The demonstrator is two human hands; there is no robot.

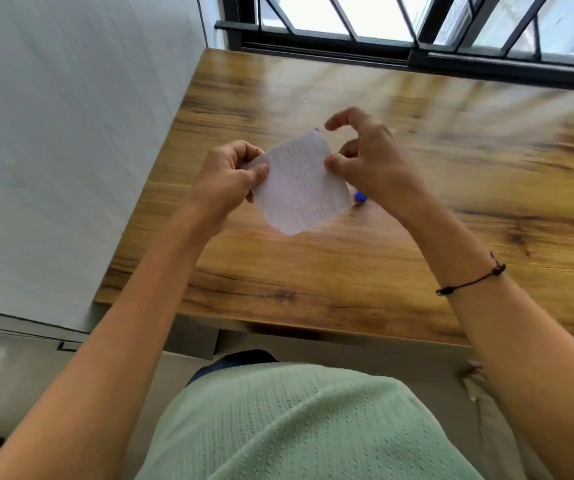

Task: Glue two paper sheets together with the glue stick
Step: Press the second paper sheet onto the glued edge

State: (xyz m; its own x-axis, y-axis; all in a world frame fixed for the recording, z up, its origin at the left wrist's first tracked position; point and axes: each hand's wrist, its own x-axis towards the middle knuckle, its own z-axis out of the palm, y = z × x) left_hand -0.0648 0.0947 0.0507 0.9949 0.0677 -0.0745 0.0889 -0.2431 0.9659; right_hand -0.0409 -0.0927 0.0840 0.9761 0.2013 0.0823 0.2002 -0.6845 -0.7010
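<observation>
We see the paper (299, 183), white with faint lines of print, held above the wooden table (348, 271). Left hand (230, 174) pinches its left edge, thumb on top. Right hand (372, 161) touches the right edge with thumb and a fingertip, other fingers curled and raised. A blue object (360, 196), possibly the glue stick, peeks out below the right hand.

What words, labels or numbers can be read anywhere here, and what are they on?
None can be read.
Paper, held between the left hand and right hand: lines of print or writing, too blurred to read.
Blue object on the table: mostly hidden, no label showing.
</observation>
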